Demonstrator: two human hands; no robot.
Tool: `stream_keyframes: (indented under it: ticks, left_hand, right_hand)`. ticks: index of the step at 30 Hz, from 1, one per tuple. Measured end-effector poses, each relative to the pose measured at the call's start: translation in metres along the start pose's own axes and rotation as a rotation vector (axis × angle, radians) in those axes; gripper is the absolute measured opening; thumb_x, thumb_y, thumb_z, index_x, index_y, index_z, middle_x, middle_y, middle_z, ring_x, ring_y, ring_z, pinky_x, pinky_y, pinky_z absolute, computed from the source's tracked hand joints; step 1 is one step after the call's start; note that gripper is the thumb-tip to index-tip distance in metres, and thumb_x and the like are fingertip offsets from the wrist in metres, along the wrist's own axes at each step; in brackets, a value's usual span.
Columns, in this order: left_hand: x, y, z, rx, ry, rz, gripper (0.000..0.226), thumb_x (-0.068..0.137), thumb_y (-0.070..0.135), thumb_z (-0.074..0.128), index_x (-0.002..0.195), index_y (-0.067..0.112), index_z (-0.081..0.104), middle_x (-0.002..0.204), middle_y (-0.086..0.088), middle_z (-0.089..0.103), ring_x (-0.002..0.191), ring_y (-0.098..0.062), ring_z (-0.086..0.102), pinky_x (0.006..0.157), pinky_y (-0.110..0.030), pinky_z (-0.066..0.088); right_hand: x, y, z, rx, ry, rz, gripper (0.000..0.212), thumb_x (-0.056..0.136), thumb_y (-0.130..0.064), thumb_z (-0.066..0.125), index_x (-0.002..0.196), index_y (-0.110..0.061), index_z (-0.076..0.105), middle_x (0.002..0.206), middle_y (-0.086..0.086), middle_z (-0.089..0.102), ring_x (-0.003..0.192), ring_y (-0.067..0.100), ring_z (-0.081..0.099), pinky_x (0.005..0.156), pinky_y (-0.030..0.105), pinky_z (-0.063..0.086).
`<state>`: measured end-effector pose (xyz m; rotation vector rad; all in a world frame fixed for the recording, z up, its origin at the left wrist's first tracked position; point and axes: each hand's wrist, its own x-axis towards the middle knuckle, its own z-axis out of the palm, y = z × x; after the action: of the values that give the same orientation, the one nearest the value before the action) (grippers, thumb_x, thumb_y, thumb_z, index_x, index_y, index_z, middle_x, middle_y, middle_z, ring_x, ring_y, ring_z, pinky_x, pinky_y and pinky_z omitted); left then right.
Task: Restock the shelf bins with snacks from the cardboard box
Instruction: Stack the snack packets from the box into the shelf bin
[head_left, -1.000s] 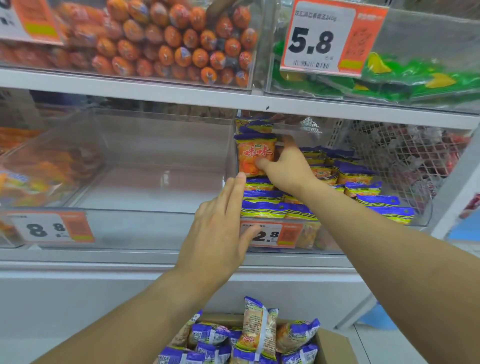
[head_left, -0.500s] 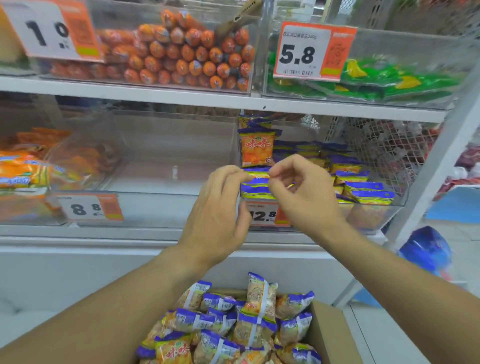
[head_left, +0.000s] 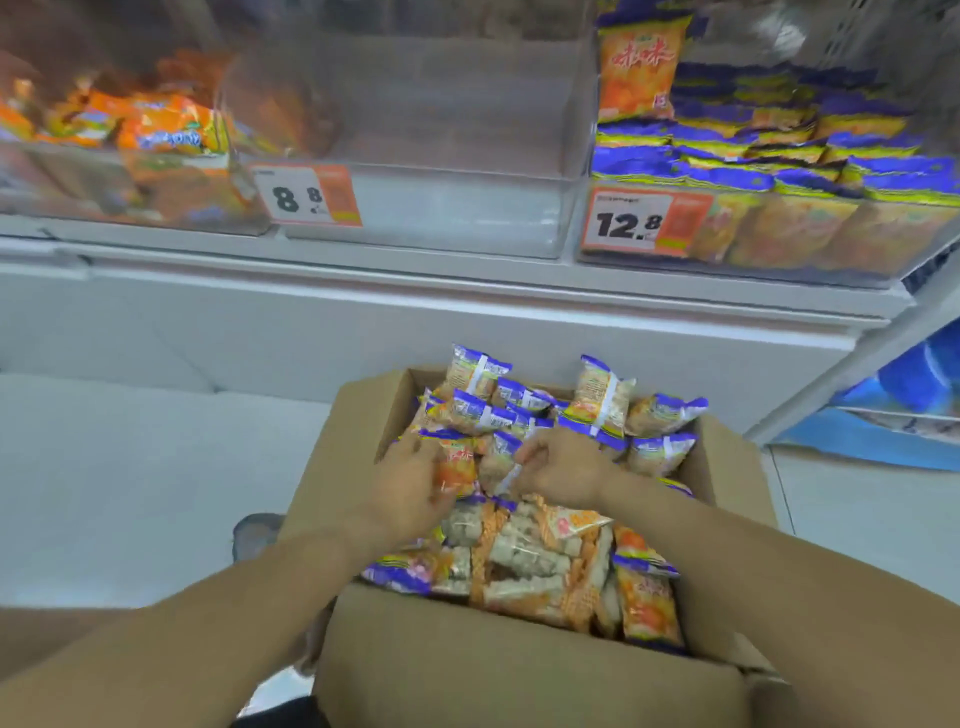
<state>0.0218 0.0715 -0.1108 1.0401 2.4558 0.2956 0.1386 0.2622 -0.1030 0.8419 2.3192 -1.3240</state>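
Shop shelf above | cardboard box (head_left: 519, 670) below, full of snacks | left hand (head_left: 410, 488) pinches orange packet (head_left: 457, 465) | right hand (head_left: 561, 467) grips neighbouring packet (head_left: 496, 462) | 12.8 bin (head_left: 779, 234) (up-right, right hand nearer)

The cardboard box (head_left: 363, 415) sits open below the shelf bins, heaped with snack packets (head_left: 540, 561) — purple-edged, orange-printed, lying at all angles. Above the box, the right-hand bin (head_left: 779, 244) holds stacked rows of the same packets — one stands upright at its left rear.
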Motion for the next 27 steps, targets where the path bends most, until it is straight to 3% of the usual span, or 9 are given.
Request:
stream_keyframes:
  ticks: [7,10,12,15,18,20,23,25,27]
  left_hand:
    - [-0.020,-0.027,0.036,-0.180,0.072,-0.206,0.052,0.085,0.040,0.073,0.124,0.012,0.051,0.119,-0.007,0.058,0.104,-0.022,0.058,0.084,-0.031,0.046]
    - [-0.019,-0.024,0.038,-0.132,0.049,-0.200,0.046,0.091,0.045,0.064,0.122,0.012,0.055,0.117,-0.008,0.058,0.111,-0.024,0.055,0.090,-0.035,0.046]
    - [-0.018,-0.022,0.034,-0.142,0.099,-0.223,0.045,0.093,0.051,0.059,0.116,0.013,0.058,0.111,-0.008,0.063,0.110,-0.024,0.057,0.087,-0.035,0.046]
    - [-0.014,-0.019,0.029,-0.205,0.092,-0.309,0.054,0.093,0.063,0.048,0.119,0.017,0.060,0.109,-0.007,0.068,0.110,-0.027,0.059,0.088,-0.035,0.047]
    - [-0.009,-0.012,0.034,-0.137,0.094,-0.327,0.051,0.080,0.075,0.043,0.085,0.026,0.058,0.098,-0.005,0.063,0.108,-0.028,0.054,0.092,-0.040,0.045]
    - [-0.006,-0.008,0.035,-0.121,0.171,-0.314,0.042,0.083,0.059,0.061,0.064,0.024,0.044,0.080,-0.002,0.054,0.099,-0.025,0.049,0.087,-0.038,0.042]
    - [-0.006,0.006,0.017,-0.212,0.180,-0.310,0.043,0.078,0.041,0.068,0.057,0.016,0.040,0.056,-0.001,0.045,0.067,-0.026,0.050,0.058,-0.031,0.037]
    - [-0.002,0.013,-0.007,-0.248,0.069,-0.344,0.034,0.082,0.034,0.070,0.067,0.012,0.049,0.063,-0.008,0.056,0.063,-0.027,0.059,0.042,-0.025,0.029]
    - [0.003,0.014,-0.035,-0.315,-0.105,-0.346,0.027,0.079,0.031,0.076,0.082,0.008,0.063,0.071,-0.008,0.064,0.067,-0.018,0.066,0.045,-0.018,0.042]
  right_hand:
    - [0.007,0.017,0.044,-0.138,0.294,0.007,0.056,0.087,-0.024,0.074,0.135,-0.013,0.047,0.134,0.012,0.043,0.110,0.029,0.061,0.094,0.037,0.049]
    - [0.009,0.012,0.052,-0.164,0.280,0.036,0.078,0.084,-0.036,0.079,0.146,-0.016,0.037,0.153,0.012,0.029,0.132,0.032,0.050,0.104,0.042,0.043]
    - [0.006,0.009,0.055,-0.174,0.254,0.040,0.073,0.084,-0.044,0.078,0.141,-0.016,0.043,0.153,0.010,0.038,0.143,0.025,0.039,0.099,0.040,0.046]
    - [0.002,0.007,0.057,-0.282,0.248,-0.004,0.049,0.086,-0.058,0.069,0.104,-0.013,0.070,0.104,0.005,0.072,0.095,0.019,0.068,0.070,0.033,0.053]
    - [-0.007,0.001,0.056,-0.379,0.205,-0.027,0.048,0.087,-0.055,0.069,0.070,-0.011,0.063,0.078,0.007,0.068,0.078,0.022,0.063,0.062,0.033,0.049]
    - [-0.013,-0.007,0.048,-0.404,0.170,-0.025,0.046,0.084,-0.051,0.072,0.064,-0.016,0.051,0.074,0.006,0.063,0.080,0.016,0.052,0.070,0.033,0.050]
    - [-0.020,-0.023,0.026,-0.360,0.010,0.043,0.051,0.086,-0.046,0.072,0.054,-0.014,0.048,0.044,-0.008,0.051,0.054,0.006,0.051,0.062,0.026,0.048]
    - [-0.023,-0.033,0.006,-0.177,-0.102,0.137,0.035,0.086,-0.034,0.075,0.068,-0.008,0.060,0.059,-0.005,0.064,0.061,0.008,0.069,0.066,0.031,0.061]
    - [-0.032,-0.051,-0.014,-0.077,-0.148,0.158,0.033,0.084,-0.029,0.075,0.094,0.000,0.062,0.089,0.015,0.072,0.075,0.028,0.076,0.071,0.046,0.064]
